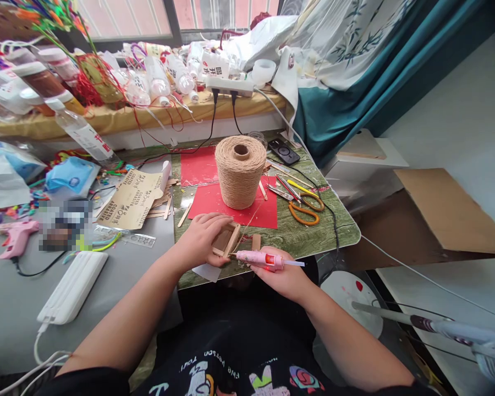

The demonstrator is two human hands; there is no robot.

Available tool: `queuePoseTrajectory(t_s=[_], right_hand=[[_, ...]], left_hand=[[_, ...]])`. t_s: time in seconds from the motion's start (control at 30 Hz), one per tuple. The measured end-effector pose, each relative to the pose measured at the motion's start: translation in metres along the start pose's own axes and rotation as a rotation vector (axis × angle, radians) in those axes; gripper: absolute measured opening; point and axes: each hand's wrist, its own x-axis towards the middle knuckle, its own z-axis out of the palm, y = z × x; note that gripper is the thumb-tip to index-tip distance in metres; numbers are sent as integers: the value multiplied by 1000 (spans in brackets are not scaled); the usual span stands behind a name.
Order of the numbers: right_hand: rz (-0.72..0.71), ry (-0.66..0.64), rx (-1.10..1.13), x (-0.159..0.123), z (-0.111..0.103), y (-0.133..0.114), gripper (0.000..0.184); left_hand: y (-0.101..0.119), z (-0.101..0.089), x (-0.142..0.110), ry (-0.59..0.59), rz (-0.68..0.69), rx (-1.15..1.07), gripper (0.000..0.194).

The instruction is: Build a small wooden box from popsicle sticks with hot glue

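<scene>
My left hand is closed around a small open wooden frame that looks built from craft sticks. In my right hand is a pink hot glue gun, with a translucent glue stick poking out of its back end. Its nozzle points left, at the lower corner of the frame; whether it touches cannot be made out. Just beyond my hands stands a large spool of twine on red paper. A loose strand runs from it toward the frame. A short wooden piece lies by the glue gun.
Orange-handled scissors and a phone lie to the right. On the left are sandpaper sheets, a clear ruler, a white power strip and another pink glue gun. Plastic bottles crowd the sill. Cords cross the table.
</scene>
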Motion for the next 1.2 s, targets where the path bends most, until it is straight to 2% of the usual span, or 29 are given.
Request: queuePoseTrajectory(t_s=[0.2,0.43,0.7,1.2], right_hand=[[-24,0,-11,0,-1,-3,12],[-67,5,-66,1,1,0,27],[-19,35,-91,0,4,6,33],[4,35,10,1,7,9,16]], left_hand=[[-1,1,-1,1,3,-3,96],[-2,1,-1,-4,-2,-11,97],[0,1,0,2,11,-1,97],[-2,3,-2,2,1,-5,98]])
